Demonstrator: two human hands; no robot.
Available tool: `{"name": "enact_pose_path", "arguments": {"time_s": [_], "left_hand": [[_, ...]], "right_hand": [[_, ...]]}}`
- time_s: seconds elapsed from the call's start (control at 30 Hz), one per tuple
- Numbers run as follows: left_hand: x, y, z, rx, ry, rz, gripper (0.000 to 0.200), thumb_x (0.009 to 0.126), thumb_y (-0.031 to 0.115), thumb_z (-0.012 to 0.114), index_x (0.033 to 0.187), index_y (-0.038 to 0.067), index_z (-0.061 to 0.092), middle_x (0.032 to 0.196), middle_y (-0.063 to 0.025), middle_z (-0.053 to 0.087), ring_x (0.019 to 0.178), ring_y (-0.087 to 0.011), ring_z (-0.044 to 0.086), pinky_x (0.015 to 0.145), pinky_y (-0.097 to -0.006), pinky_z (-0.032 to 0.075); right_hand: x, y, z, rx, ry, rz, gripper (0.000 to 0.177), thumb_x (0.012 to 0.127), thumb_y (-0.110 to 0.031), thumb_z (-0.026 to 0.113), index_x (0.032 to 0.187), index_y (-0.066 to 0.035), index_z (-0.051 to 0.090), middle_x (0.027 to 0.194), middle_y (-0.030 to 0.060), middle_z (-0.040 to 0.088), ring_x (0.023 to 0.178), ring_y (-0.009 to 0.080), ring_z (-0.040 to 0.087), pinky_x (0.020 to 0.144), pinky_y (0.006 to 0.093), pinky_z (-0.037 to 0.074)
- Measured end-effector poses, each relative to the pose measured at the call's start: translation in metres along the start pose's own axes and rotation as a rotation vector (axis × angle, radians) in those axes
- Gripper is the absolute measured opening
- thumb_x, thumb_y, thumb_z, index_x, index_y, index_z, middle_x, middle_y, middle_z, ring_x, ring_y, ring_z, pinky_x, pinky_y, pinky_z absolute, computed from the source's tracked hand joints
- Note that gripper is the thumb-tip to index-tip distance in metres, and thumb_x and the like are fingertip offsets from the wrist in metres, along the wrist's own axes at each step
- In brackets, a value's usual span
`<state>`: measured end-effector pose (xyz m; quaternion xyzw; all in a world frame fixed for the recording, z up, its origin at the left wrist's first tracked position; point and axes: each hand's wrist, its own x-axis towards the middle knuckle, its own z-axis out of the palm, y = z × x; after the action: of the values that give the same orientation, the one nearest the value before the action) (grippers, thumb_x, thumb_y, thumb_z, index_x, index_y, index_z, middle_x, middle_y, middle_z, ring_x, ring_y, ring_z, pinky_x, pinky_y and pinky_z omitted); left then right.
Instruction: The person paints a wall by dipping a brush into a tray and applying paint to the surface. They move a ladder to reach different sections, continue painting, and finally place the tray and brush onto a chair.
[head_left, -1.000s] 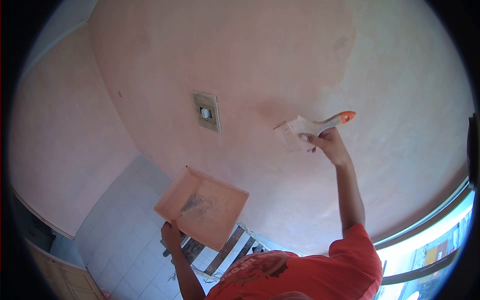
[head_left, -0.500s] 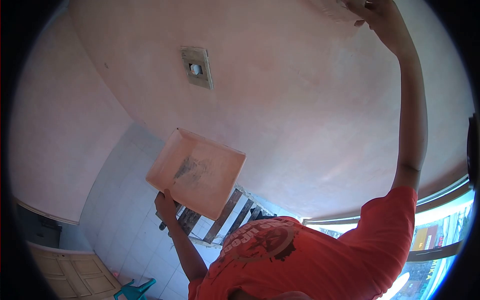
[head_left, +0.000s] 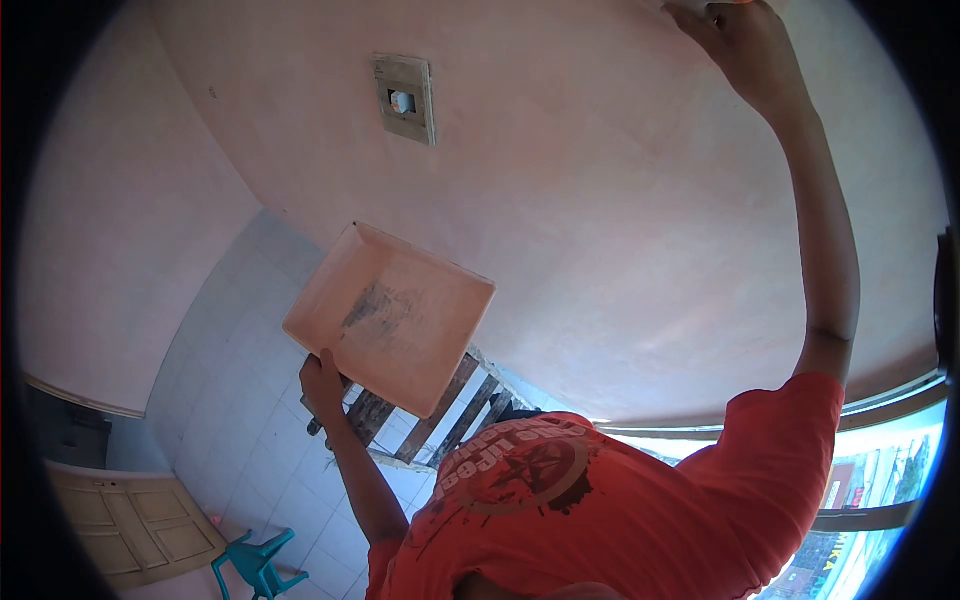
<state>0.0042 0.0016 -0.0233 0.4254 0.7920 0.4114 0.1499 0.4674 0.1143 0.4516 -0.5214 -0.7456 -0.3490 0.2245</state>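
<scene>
My left hand (head_left: 322,384) grips the lower left edge of a shallow, square, pinkish tray (head_left: 440,330) with raised walls. The tray tilts toward me, and a dark grey smear marks its bottom. High at the upper right, my right hand (head_left: 755,55) reaches against the pink-plastered wall (head_left: 600,200). Its fingers are curled around something mostly cut off by the top edge of the view, so I cannot make out what it is.
A switch box (head_left: 404,100) with a wooden frame is set in the wall. Below the tray stands a slatted wooden platform (head_left: 440,425) on a tiled floor (head_left: 240,440). A teal plastic chair (head_left: 262,562), a wooden door (head_left: 135,525) and a window (head_left: 870,490) are around me.
The view has shifted, so the switch box and tray appear higher. My right hand has moved slightly along the wall, and what it holds has mostly left the view. The left hand keeps hold of the tray.
</scene>
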Motion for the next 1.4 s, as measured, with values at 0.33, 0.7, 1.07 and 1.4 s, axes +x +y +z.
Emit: {"name": "enact_pose_path", "arguments": {"time_s": [0.33,0.7,1.07,1.4], "left_hand": [[-0.001,0.005,-0.003,0.031,0.025,-0.027,0.047,0.091,0.037,0.052,0.087,-0.009,0.066,0.080,-0.0295,0.065,0.077,-0.0455,0.065,0.071,-0.0505,0.048],[0.002,0.000,-0.001,0.064,-0.028,-0.035,0.048,0.091,0.038,0.051,0.090,-0.008,0.066,0.083,-0.0296,0.066,0.080,-0.0449,0.066,0.072,-0.0500,0.049],[0.002,-0.003,0.001,0.045,-0.012,-0.004,0.052,0.092,0.037,0.049,0.092,-0.012,0.063,0.083,-0.0324,0.064,0.077,-0.0454,0.063,0.072,-0.0511,0.046],[0.001,0.004,-0.002,0.069,-0.015,0.009,0.055,0.092,0.040,0.047,0.091,-0.012,0.064,0.086,-0.0329,0.065,0.081,-0.0490,0.063,0.075,-0.0537,0.046]], "right_hand": [[-0.138,-0.034,0.148,0.075,-0.095,-0.558,0.028,0.078,-0.014,0.074,0.105,-0.007,0.068,0.085,0.0059,0.063,0.072,0.0226,0.067,0.063,0.0351,0.056],[-0.021,0.007,-0.001,-0.211,0.176,-0.100,0.025,0.089,-0.015,0.068,0.114,-0.008,0.067,0.100,0.0079,0.068,0.076,0.0260,0.068,0.066,0.0361,0.056],[-0.128,-0.004,0.086,-0.112,-0.048,-0.371,0.024,0.076,-0.004,0.070,0.099,-0.011,0.063,0.088,0.0034,0.062,0.066,0.0197,0.066,0.059,0.0326,0.056],[-0.055,0.051,0.014,-0.408,0.300,-0.264,0.037,0.077,-0.005,0.068,0.112,-0.015,0.064,0.095,0.0006,0.062,0.075,0.0204,0.066,0.062,0.0333,0.055]]}}
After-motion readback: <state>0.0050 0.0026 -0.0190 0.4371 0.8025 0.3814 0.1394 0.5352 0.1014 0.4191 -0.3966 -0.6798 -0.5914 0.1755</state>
